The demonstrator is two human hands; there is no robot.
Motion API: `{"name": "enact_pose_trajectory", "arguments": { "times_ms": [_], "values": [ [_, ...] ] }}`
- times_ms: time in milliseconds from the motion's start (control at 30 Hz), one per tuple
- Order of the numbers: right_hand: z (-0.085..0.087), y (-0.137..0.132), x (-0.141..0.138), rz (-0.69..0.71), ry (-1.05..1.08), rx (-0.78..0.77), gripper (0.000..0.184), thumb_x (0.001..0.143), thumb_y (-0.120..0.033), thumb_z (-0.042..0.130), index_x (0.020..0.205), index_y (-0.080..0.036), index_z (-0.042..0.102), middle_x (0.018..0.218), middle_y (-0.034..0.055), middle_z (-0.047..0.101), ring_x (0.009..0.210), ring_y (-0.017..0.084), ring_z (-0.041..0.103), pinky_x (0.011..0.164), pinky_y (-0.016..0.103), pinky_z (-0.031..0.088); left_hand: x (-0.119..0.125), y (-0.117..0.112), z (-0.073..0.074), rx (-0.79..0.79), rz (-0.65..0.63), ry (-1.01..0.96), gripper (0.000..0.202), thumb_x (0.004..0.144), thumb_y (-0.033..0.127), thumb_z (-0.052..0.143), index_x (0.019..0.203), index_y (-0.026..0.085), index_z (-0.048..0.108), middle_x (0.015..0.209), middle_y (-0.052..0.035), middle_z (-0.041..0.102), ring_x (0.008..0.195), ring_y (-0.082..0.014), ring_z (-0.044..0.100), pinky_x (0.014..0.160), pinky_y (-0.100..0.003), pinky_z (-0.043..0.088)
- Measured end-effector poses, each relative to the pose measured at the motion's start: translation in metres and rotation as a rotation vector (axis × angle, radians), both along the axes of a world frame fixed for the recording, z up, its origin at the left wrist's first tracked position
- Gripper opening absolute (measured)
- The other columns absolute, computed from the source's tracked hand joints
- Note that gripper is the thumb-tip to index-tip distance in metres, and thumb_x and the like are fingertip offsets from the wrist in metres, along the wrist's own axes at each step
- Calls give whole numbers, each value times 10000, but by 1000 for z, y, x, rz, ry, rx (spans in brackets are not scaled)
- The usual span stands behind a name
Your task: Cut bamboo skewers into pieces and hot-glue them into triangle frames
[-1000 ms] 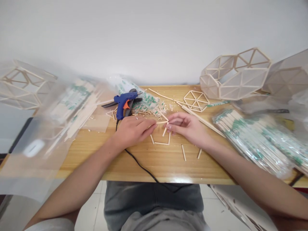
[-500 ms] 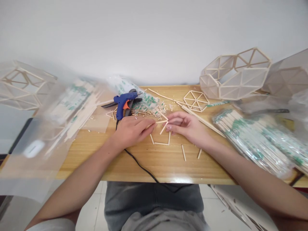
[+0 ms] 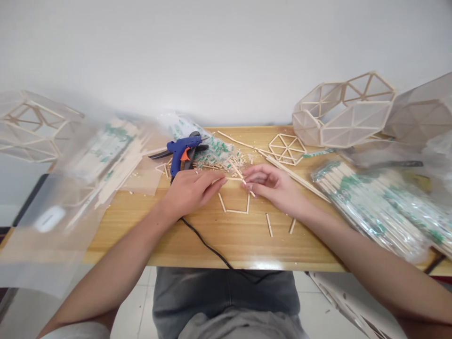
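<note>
My left hand (image 3: 192, 189) rests on the wooden table (image 3: 212, 235), its fingers pinched on the left end of a short wooden stick (image 3: 228, 179). My right hand (image 3: 273, 186) faces it with fingers curled around another short stick (image 3: 247, 184) that slants down to the right. Just below both hands lies a partly built stick frame (image 3: 235, 206), three sticks in a U shape. Two loose short sticks (image 3: 269, 224) lie nearer the front edge.
A blue glue gun (image 3: 182, 151) stands behind my left hand, its black cord (image 3: 208, 247) running off the front edge. Stick scraps (image 3: 219, 162), a flat hexagon frame (image 3: 286, 148), wrapped chopstick bundles (image 3: 374, 207) and faceted stick shells (image 3: 344, 110) crowd the back and sides.
The stick in my right hand has turned from slanting down-left to slanting down-right. Both hands have shifted slightly away from me; the U-shaped frame has not moved.
</note>
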State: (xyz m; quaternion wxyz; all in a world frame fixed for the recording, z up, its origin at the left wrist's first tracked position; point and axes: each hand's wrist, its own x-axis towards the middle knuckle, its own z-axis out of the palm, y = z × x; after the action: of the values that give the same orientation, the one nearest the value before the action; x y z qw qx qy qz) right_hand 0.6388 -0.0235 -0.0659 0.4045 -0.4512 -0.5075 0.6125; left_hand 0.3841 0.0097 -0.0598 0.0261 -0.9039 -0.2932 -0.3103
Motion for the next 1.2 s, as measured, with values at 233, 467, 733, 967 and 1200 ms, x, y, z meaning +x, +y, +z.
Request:
{"name": "enact_pose_trajectory", "arguments": {
  "times_ms": [233, 467, 733, 967, 1200],
  "values": [
    [2, -1, 2, 24, -12, 18, 377, 827, -421, 837, 1100, -218, 674, 956, 45, 773, 840, 175, 717, 705, 291, 557, -1, 3, 0, -42, 14, 14, 207, 1083, 311, 518, 1030, 183, 672, 785, 2, 773, 613, -113, 695, 597, -226, 446],
    [1, -1, 2, 39, -10, 38, 344, 856, -442, 818, 1084, -224, 680, 939, 35, 770, 759, 147, 694, 705, 292, 569, -4, 5, -3, -66, 42, 58, 286, 1103, 326, 434, 963, 191, 643, 671, 18, 692, 546, -123, 626, 546, -245, 374],
    [-1, -2, 1, 23, -49, 103, 332, 825, -418, 848, 1039, -217, 694, 984, 47, 772, 913, 186, 735, 828, 339, 591, -4, 6, -4, -108, 71, 109, 379, 1113, 358, 376, 863, 195, 609, 587, 25, 590, 492, -127, 537, 529, -264, 315],
    [-4, 0, 3, 11, -68, 137, 331, 799, -390, 870, 1024, -213, 703, 952, 44, 772, 827, 166, 706, 817, 345, 586, -6, 8, -3, -135, 34, 51, 360, 1098, 320, 402, 779, 207, 524, 530, 46, 485, 458, -123, 476, 505, -272, 280],
    [-5, 0, 4, 15, -96, 156, 259, 844, -373, 833, 1000, -210, 707, 964, 47, 765, 865, 171, 700, 829, 336, 562, -6, 8, -3, -161, 60, 64, 369, 1089, 310, 406, 737, 216, 469, 519, 52, 435, 449, -121, 439, 507, -277, 265]
  ]
}}
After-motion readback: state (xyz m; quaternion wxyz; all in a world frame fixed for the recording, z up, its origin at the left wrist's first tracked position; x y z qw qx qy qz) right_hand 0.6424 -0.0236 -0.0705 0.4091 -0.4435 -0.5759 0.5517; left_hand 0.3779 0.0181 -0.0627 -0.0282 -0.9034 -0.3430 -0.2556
